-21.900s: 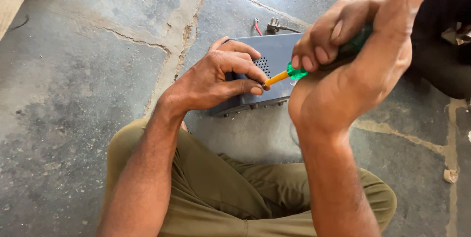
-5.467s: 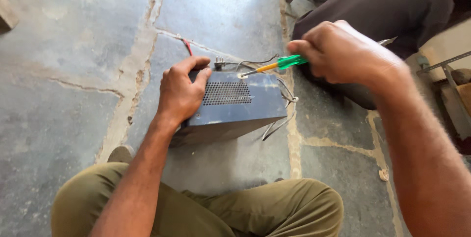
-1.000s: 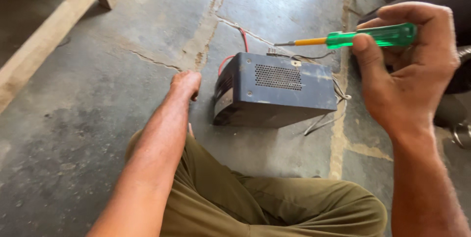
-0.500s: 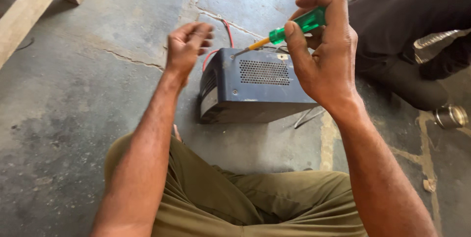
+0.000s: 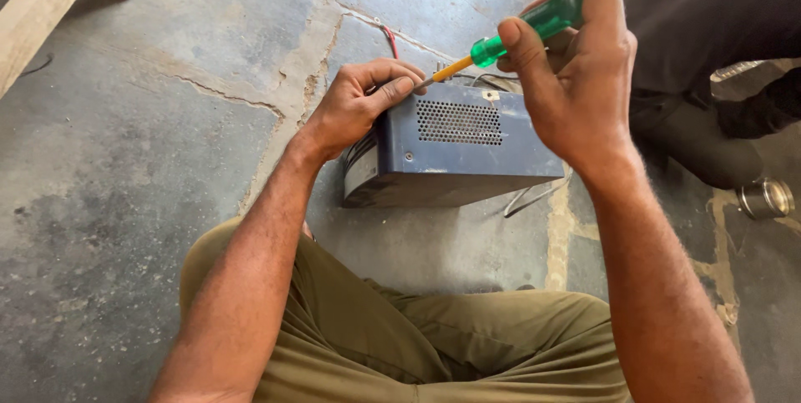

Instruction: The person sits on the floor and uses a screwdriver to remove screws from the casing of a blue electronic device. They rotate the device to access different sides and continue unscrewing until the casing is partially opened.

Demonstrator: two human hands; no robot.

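We saw a box (image 5: 467, 148) of painted sheet metal, blue-grey with a dull sheen and a perforated grille. The screwdriver (image 5: 509, 36) had a translucent, glossy green plastic handle and an orange-sleeved shaft. The floor (image 5: 150, 136) was rough, cracked concrete, matt and stained. The trousers (image 5: 400, 336) were matt olive cloth. A wooden plank (image 5: 42, 19) at far left looked bare and unvarnished. The small can (image 5: 766, 198) at right seemed shiny metal.

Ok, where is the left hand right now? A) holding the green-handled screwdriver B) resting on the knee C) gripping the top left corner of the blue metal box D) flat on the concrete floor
C: the left hand grips the top left corner of the blue metal box, while the right hand holds the green-handled screwdriver.
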